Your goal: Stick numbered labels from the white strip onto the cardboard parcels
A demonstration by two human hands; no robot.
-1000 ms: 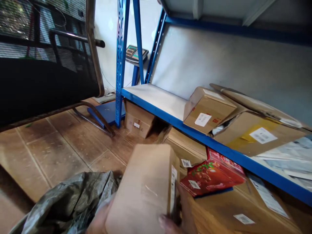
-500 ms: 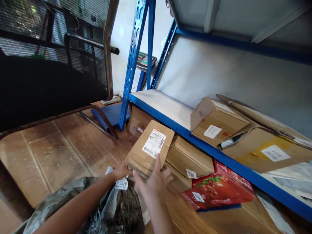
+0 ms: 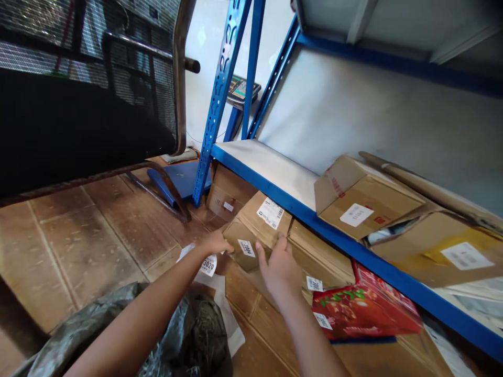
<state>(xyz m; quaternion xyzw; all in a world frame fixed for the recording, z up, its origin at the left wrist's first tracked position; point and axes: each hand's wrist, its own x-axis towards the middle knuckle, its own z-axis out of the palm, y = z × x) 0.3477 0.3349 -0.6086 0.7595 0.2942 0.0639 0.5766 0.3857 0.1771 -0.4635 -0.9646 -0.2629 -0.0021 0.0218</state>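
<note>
Both my hands hold a flat cardboard parcel (image 3: 257, 225) with a white shipping label and a small number sticker, resting on the floor under the blue shelf edge (image 3: 298, 212). My left hand (image 3: 214, 243) grips its left end, fingers closed on it. My right hand (image 3: 280, 264) presses on its right side with fingers curled over the edge. The parcel leans against another brown box (image 3: 322, 251) below the shelf. A white tag reading 3020 (image 3: 208, 264) lies just under my left wrist.
A red printed box (image 3: 365, 311) lies right of my arm. Labelled cartons (image 3: 365, 201) sit on the shelf. A black mesh chair (image 3: 78, 104) stands left, a grey-green woven sack (image 3: 118, 330) below my arms, and a blue scale platform (image 3: 184, 178) by the upright.
The parcel went from close to my chest out and down to the floor by the shelf, turned label side up. Both arms are stretched out further.
</note>
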